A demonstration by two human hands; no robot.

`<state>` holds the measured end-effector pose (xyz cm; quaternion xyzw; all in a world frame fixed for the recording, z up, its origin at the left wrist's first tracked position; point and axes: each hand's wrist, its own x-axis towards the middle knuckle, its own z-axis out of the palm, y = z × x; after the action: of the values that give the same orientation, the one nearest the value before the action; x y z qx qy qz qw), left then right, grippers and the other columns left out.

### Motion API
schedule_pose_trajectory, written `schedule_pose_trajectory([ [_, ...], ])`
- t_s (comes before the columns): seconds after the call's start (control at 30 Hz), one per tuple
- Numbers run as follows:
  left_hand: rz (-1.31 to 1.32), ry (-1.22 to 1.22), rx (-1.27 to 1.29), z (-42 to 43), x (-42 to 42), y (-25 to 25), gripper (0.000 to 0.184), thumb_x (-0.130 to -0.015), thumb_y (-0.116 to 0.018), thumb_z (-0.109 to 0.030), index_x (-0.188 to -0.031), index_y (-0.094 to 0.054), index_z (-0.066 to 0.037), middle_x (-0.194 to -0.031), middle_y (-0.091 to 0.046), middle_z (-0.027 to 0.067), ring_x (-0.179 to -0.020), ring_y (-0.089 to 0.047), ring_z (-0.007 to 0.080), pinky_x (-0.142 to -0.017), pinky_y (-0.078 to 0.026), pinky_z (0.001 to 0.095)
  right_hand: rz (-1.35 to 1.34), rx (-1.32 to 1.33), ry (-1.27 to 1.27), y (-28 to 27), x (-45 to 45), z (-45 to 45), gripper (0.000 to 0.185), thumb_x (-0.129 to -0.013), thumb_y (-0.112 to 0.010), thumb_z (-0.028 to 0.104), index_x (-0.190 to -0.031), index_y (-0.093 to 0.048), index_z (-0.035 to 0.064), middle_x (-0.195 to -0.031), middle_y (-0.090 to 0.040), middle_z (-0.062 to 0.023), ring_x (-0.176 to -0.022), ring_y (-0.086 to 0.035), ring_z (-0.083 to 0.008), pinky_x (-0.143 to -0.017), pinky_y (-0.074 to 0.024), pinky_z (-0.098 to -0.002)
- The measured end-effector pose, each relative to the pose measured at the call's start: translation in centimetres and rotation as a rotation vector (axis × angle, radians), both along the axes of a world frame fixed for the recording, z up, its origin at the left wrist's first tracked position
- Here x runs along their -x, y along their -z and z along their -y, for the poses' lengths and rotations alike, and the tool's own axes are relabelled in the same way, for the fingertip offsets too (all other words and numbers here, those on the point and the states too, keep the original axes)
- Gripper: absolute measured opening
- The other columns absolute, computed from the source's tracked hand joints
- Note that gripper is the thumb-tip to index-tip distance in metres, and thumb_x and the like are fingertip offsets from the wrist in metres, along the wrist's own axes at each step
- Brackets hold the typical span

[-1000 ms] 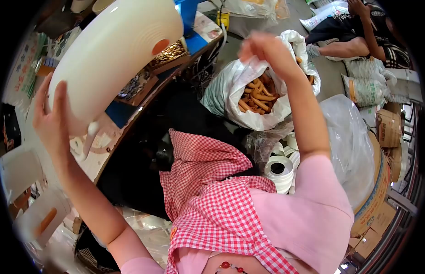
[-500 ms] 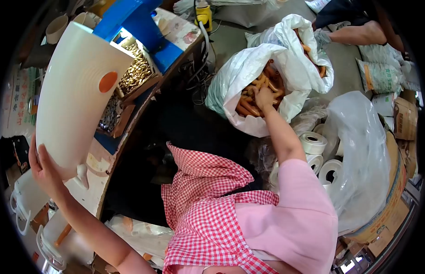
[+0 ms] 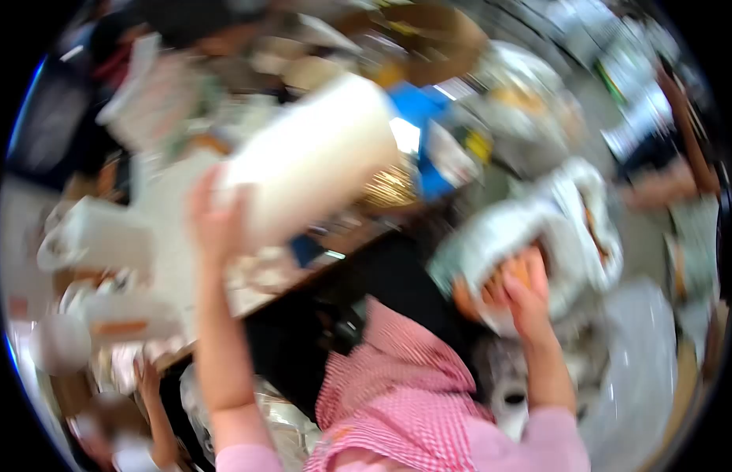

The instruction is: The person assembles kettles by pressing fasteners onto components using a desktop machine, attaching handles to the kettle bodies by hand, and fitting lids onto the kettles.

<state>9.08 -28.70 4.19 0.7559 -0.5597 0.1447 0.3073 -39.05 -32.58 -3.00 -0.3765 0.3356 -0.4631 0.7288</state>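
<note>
My left hand (image 3: 217,212) grips one end of a tall white plastic jug (image 3: 315,157), tilted above the worktable; motion smears its outline. My right hand (image 3: 529,303) is at the mouth of a white woven sack (image 3: 492,240) full of brown curved handles. Its fingers are closed around what looks like one orange-brown curved handle (image 3: 463,299), which sticks out over the sack's rim. Blur hides the exact grip. Gold-coloured small metal parts (image 3: 391,187) lie beyond the jug, beside a blue tool or stand (image 3: 417,102).
Other white jugs (image 3: 95,236) stand on the left. Another person's hand (image 3: 148,377) shows at the lower left. A second white sack (image 3: 590,212) adjoins the first. Clear plastic sheeting (image 3: 637,354) and a white roll (image 3: 510,393) are at the right. The worktable (image 3: 173,189) has a slanting front edge.
The view has swung left. The jug has tipped further over, still in my left hand. My right hand has come up from deep among the handles to the sack's near rim.
</note>
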Motion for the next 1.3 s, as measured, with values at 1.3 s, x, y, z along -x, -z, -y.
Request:
schedule_pose_trajectory([
  [1.3,-0.407,0.063,0.183,-1.4,1.3,0.0,0.056,-0.071,-0.08,-0.044,-0.116,-0.068,-0.012,-0.124,-0.065,0.0035,-0.124,-0.054,0.0198,-0.102,-0.039,0.0427,-1.007,0.595,-0.81,-18.2,-36.5,9.4,0.031,-0.105,-0.051,0.034,-0.095,-0.059,0.0065,-0.057,-0.041,0.0057,-0.044,-0.034,-0.0031,-0.041,-0.0282,-0.0221],
])
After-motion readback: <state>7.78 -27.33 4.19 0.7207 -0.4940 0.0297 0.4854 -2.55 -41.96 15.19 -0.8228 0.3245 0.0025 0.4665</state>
